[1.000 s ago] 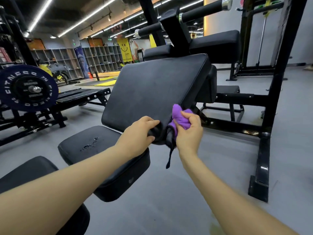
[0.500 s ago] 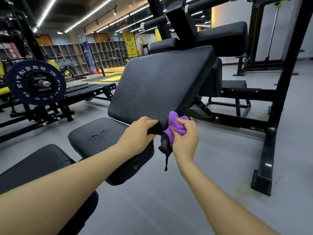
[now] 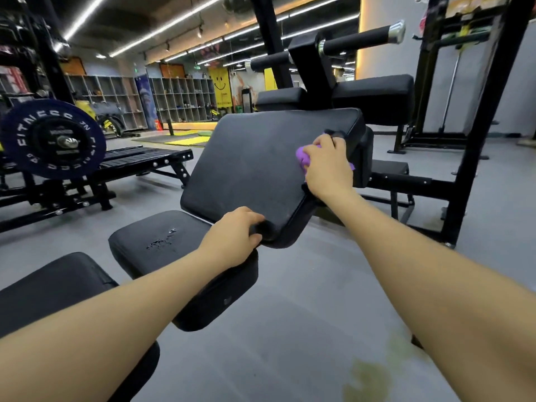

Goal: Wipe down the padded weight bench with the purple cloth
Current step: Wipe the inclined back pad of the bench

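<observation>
The purple cloth [image 3: 303, 156] lay bunched on the far right part of the tilted bench pad [image 3: 255, 163], gripped under the right hand [image 3: 327, 166]. The left hand [image 3: 236, 237] curled over the pad's near corner, steadying it. Long overlapping strokes with firm pressure would clean best. Half a second earlier, the cloth was at the near edge.

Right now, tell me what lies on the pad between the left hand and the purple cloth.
In the head view, only bare black backrest pad lies between the left hand at its lower corner and the purple cloth under the right hand.
</observation>
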